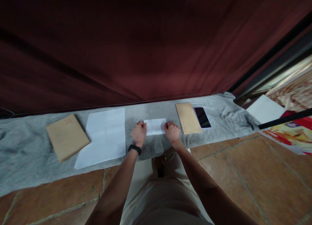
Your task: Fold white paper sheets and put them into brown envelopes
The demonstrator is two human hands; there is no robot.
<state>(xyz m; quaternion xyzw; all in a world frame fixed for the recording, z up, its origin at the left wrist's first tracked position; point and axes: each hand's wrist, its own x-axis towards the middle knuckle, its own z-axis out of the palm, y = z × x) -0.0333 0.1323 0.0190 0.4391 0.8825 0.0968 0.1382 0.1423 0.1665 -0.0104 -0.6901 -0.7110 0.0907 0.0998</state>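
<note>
A small folded sheet of white paper lies on the grey cloth in front of me. My left hand, with a black band on its wrist, is closed at the paper's left edge, thumb and fingers pinching it. At the opposite edge my right hand is curled the same way, closed on the paper. Just right of that hand rests a tan envelope. Left of my left hand are larger white sheets, partly covered by a stack of brown envelopes.
A smartphone lies beside the single envelope. Grey cloth covers the long narrow surface. Dark red fabric hangs behind it. At the right are dark bars and a colourful printed package. The floor is tiled.
</note>
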